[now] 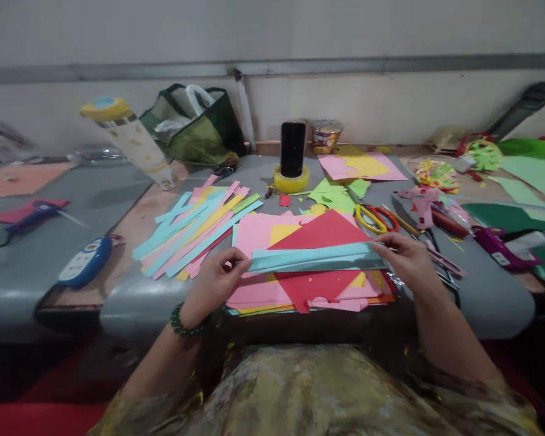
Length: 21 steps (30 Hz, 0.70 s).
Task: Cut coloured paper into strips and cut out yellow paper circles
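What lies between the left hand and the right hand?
In the head view, light blue paper strips span from the left hand to the right hand, over a red paper sheet.

Craft workspace with paper strips (200,224)

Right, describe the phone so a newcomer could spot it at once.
Start at the dark green bag by the wall. Move right, stopping before the printed cup. Between them stands the phone, a black slab set apart by the yellow roll at its base.
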{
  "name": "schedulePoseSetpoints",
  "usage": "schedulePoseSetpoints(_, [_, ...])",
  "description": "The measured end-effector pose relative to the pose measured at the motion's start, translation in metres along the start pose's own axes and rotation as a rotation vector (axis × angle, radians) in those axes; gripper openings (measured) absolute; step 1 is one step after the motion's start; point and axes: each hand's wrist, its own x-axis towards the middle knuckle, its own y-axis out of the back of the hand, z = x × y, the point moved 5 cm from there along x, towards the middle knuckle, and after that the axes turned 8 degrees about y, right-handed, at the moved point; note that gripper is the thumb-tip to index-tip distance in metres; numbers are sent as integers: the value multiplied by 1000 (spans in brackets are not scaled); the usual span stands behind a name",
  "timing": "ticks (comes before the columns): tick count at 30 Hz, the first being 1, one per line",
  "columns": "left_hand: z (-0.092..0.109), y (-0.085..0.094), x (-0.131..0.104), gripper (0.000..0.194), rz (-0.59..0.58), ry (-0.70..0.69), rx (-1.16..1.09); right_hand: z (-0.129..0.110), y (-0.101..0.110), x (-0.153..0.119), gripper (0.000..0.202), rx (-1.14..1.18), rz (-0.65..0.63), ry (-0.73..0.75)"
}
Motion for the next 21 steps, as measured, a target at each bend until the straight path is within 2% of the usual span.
schedulePoseSetpoints(3, [3, -1, 10, 33, -62, -49, 192, 0, -6, 5, 30, -87, -105, 33])
schedulePoseSetpoints(7, [-4, -6, 20, 29, -112, -37, 375, 5, -18, 5, 23, -189, -189, 70])
schedulePoseSetpoints(13, [-9, -12, 23, 24, -140, -39, 462, 15, -21, 0, 15, -270, -222, 88])
schedulePoseSetpoints(21, [-6, -15, 24, 21, -179, -77, 554, 24, -21, -1, 28, -260, -259, 63])
